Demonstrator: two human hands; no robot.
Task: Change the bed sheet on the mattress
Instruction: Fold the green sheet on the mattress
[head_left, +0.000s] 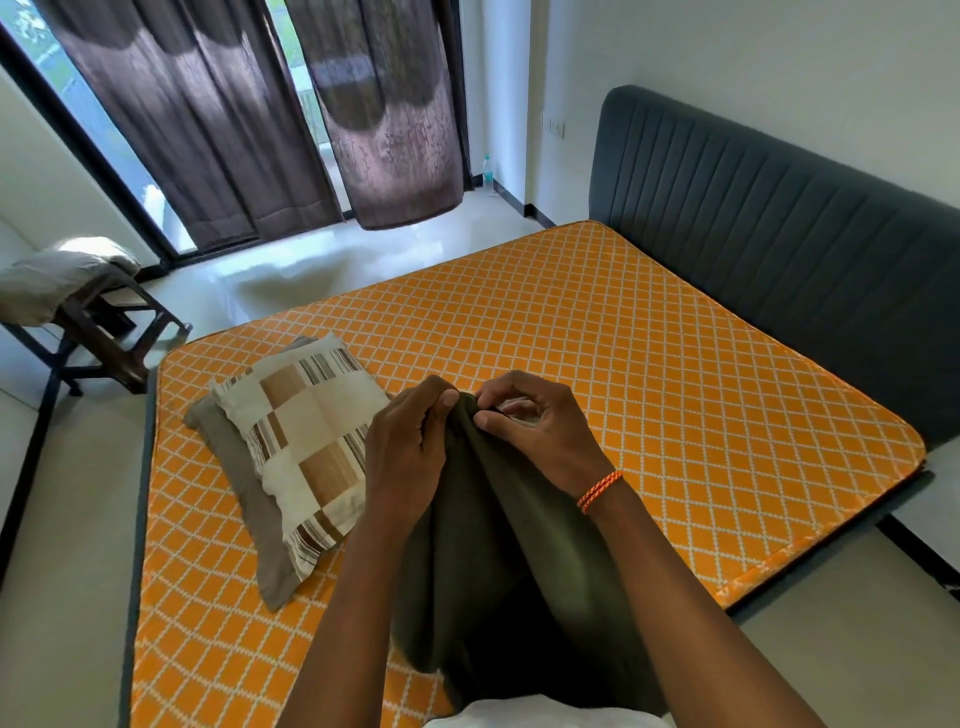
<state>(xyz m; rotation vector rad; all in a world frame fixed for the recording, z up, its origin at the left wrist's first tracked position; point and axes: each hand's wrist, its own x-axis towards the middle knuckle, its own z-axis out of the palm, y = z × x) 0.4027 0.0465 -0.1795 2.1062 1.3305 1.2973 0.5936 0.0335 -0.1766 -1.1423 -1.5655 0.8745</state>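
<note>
left hand (410, 447): clamped round the top of the sheet (498, 540), fingers curled in, so the bundle hangs instead of dropping on the bed

right hand (540, 431): thumb and fingertips pinching the same top edge, looks like it's hunting for a hem or corner to open it up from

sheet: dark green, still bunched, held up in front of the person over the near edge of the mattress (597, 364), nothing spread yet

mattress: bare orange diamond cover, so I'd guess the old sheet's already off

pillows (301, 447): two stacked on the left side, probably need shifting before the spread

headboard (779, 249): grey, on the right, handy for lining up the sheet
</note>
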